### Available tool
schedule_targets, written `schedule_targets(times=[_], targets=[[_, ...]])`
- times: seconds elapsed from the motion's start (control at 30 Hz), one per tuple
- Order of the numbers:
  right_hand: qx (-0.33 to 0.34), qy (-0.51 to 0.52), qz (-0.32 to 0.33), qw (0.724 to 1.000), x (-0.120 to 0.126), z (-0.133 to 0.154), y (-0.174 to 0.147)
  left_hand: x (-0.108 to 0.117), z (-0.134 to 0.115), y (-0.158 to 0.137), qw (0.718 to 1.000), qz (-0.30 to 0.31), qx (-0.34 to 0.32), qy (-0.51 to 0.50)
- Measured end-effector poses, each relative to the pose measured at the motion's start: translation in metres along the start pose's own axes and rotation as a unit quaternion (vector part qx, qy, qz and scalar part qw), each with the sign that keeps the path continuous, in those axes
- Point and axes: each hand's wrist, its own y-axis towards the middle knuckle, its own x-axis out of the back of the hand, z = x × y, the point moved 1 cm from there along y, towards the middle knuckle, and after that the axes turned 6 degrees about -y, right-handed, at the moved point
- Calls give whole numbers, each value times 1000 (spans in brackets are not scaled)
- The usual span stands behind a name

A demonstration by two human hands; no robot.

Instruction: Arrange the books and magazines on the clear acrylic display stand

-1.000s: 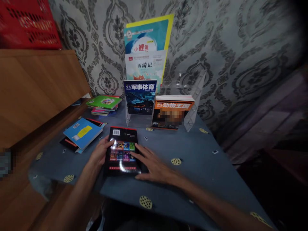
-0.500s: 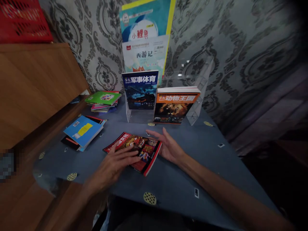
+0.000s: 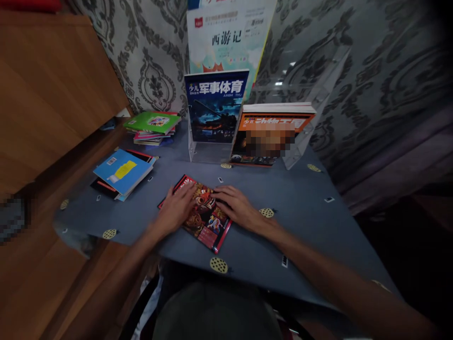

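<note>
A book with a red and black cover [image 3: 203, 219] lies face up on the table in front of me, turned at an angle. My left hand [image 3: 176, 205] rests on its left part, fingers laid flat over the title. On the book's right edge lies my right hand [image 3: 239, 208], its fingers stretched across the cover. Both hands touch the book without gripping it. Beyond it stands a clear acrylic book rack [image 3: 295, 156], which holds a dark blue book [image 3: 215, 108] and an orange-topped book [image 3: 272, 139] in its front row.
Taller books, among them a pale one [image 3: 230, 40], stand behind in the rack. To the left lie a light blue book [image 3: 123, 172] on other books and a stack with a green book [image 3: 152, 123] on top. A wooden cabinet [image 3: 53, 94] borders the table [image 3: 297, 203].
My right hand has come from beside the book onto its cover. My left hand has slid up toward the title. The book now lies flat, and the view has tipped downward.
</note>
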Motion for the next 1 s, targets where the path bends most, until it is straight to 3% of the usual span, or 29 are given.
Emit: schedule_targets(times=[0.1, 0.17, 0.27, 0.33, 0.47, 0.57, 0.7, 1.0], targets=[[17, -45, 13, 999, 0, 4, 0, 2, 17, 3, 998, -22, 58, 17], [64, -71, 37, 995, -2, 13, 8, 2, 27, -3, 997, -35, 67, 9], [161, -82, 110, 977, -13, 30, 33, 0, 36, -14, 996, -59, 72, -6], [185, -83, 141, 969, -25, 37, 58, -4, 39, -18, 993, -83, 81, -7], [132, -110, 156, 973, -45, 33, 103, -10, 41, -19, 987, -131, 97, 6], [69, -117, 146, 980, -49, 22, 115, -9, 38, -20, 982, -147, 116, 30], [30, -101, 108, 989, -40, 12, 93, -2, 31, -22, 974, -137, 157, 88], [-12, -95, 37, 995, -13, 8, -10, 13, 21, -26, 952, -128, 238, 146]])
